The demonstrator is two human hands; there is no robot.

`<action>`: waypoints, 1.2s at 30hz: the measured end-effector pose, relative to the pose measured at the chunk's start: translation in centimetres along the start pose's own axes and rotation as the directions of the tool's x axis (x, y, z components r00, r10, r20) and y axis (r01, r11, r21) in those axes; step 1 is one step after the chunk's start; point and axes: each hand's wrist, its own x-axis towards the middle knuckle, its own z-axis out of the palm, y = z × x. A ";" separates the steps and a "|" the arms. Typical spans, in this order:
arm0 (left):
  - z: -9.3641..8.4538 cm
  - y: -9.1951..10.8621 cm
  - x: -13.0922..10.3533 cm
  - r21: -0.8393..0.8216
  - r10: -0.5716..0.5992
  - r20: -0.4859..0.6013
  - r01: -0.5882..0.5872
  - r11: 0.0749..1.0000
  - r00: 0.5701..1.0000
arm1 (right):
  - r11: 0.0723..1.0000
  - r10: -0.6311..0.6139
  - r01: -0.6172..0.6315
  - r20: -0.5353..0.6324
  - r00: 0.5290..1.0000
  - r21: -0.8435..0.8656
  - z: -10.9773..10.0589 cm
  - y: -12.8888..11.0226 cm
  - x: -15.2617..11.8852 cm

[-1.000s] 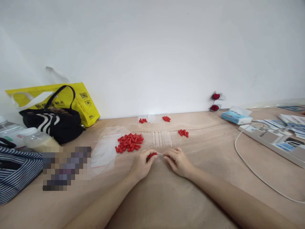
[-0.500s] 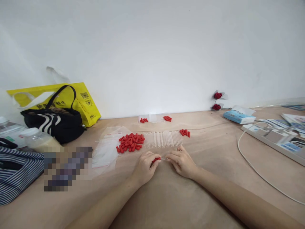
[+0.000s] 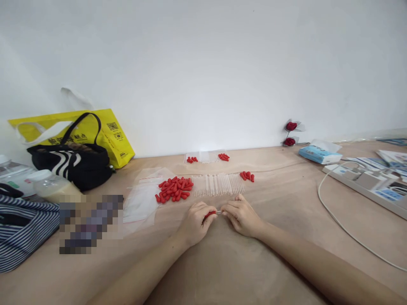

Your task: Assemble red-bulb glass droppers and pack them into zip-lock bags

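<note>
My left hand (image 3: 199,220) is closed round a red rubber bulb (image 3: 209,215), which points to the right. A thin clear tube (image 3: 218,212) runs from the bulb to my right hand (image 3: 240,215), whose fingertips pinch its other end. Just beyond my hands lies a row of thin clear tubes (image 3: 218,185). Left of that row is a pile of red bulbs (image 3: 174,189), and several more red bulbs (image 3: 247,176) sit at its right end.
Clear plastic bags (image 3: 141,197) lie left of the pile. Farther back is a small bag (image 3: 208,156) with red bulbs. Yellow bag (image 3: 122,144), black bag (image 3: 89,165) and bottle (image 3: 54,186) stand left; tissue pack (image 3: 319,153) and power strip (image 3: 365,182) lie right.
My hands have come slightly closer together, and less of the clear tube shows between them. My left hand still holds the red bulb.
</note>
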 end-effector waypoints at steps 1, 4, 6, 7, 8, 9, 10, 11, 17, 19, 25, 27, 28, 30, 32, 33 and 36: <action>0.0 0.0 0.0 -0.005 0.004 0.007 -0.004 1.000 1.000 | 1.000 -0.003 0.003 0.003 1.000 0.005 0.0 0.0 0.0; -0.2 -0.2 -0.1 -0.026 0.006 0.023 -0.005 1.000 1.000 | 1.000 -0.011 0.011 0.000 1.000 0.006 -0.2 0.1 -0.1; -0.4 -0.3 -0.2 -0.032 -0.010 0.011 0.010 0.999 1.000 | 1.000 -0.011 0.011 -0.013 1.000 -0.009 -0.3 0.2 -0.1; -0.5 -0.3 -0.2 -0.032 -0.019 -0.002 0.019 0.999 1.000 | 1.000 -0.009 0.009 -0.019 1.000 -0.016 -0.4 0.2 -0.1; -0.6 -0.3 -0.2 -0.031 -0.025 -0.015 0.025 0.999 1.000 | 1.000 -0.007 0.007 -0.022 1.000 -0.021 -0.4 0.3 -0.2; -0.6 -0.3 -0.2 -0.028 -0.026 -0.025 0.025 0.999 0.999 | 1.000 -0.006 0.006 -0.023 1.000 -0.023 -0.5 0.3 -0.2; -0.6 -0.3 -0.2 -0.021 -0.023 -0.032 0.022 1.000 0.999 | 1.000 -0.006 0.005 -0.022 1.000 -0.022 -0.5 0.3 -0.2; -0.6 -0.3 -0.2 -0.011 -0.018 -0.036 0.018 1.000 0.999 | 1.000 -0.006 0.005 -0.021 1.000 -0.019 -0.4 0.3 -0.2; -0.2 0.1 -0.2 0.062 -0.002 -0.036 0.004 0.998 0.999 | 1.000 -0.002 0.002 -0.059 0.998 0.003 0.0 0.2 -0.2; -0.2 0.2 -0.2 0.063 -0.011 -0.027 0.012 0.998 1.000 | 1.000 -0.002 0.002 -0.069 0.998 0.001 0.1 0.1 -0.3; -0.2 0.6 -0.1 0.050 -0.052 -0.006 0.052 0.997 0.999 | 1.000 0.010 -0.010 -0.061 0.998 -0.001 0.1 0.2 -0.4; -0.2 0.6 -0.1 0.043 -0.054 0.009 0.053 0.998 0.999 | 1.000 0.015 -0.015 -0.027 1.000 -0.006 0.0 0.3 -0.3; -0.2 0.5 0.0 0.043 -0.055 0.012 0.055 0.998 0.998 | 1.000 0.016 -0.017 -0.003 1.000 -0.011 -0.1 0.3 -0.2; -0.3 0.3 0.0 0.045 -0.061 0.002 0.061 0.997 0.998 | 1.000 0.017 -0.016 0.051 0.999 -0.023 -0.4 0.3 0.0; -0.5 0.1 0.1 0.049 -0.068 -0.027 0.069 0.996 0.997 | 0.999 0.020 -0.017 0.088 0.996 -0.041 -0.7 0.3 0.2; -0.5 -0.1 0.1 0.051 -0.069 -0.041 0.071 0.996 0.997 | 0.998 0.025 -0.019 0.095 0.995 -0.054 -0.7 0.3 0.2; -0.7 -0.5 0.0 0.071 -0.075 -0.100 0.082 0.994 0.992 | 0.996 0.044 -0.039 0.058 0.997 -0.081 -0.7 0.5 0.2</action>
